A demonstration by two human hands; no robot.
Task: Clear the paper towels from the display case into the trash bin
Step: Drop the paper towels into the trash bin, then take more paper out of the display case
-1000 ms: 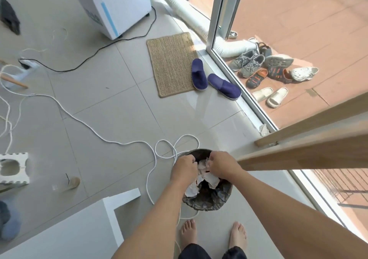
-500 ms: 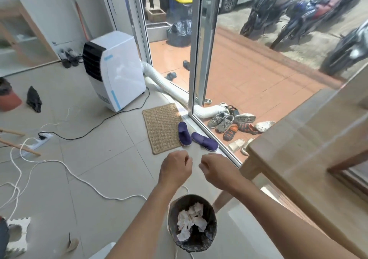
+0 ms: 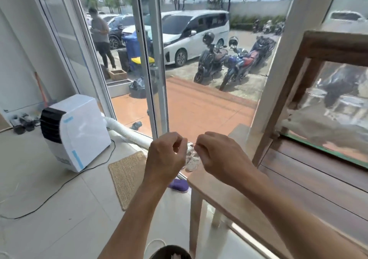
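Both hands raised and empty above the bin

The left hand (image 3: 166,157) and right hand (image 3: 218,157), centre frame, have fingers loosely curled on nothing. The dark round trash bin (image 3: 159,253) at the bottom edge shows a scrap of white paper. The wooden glass-fronted display case (image 3: 310,91) stands at right; its glass is too blurred to show towels. Crumpled towels should be light and soft; any fold can be pinched.
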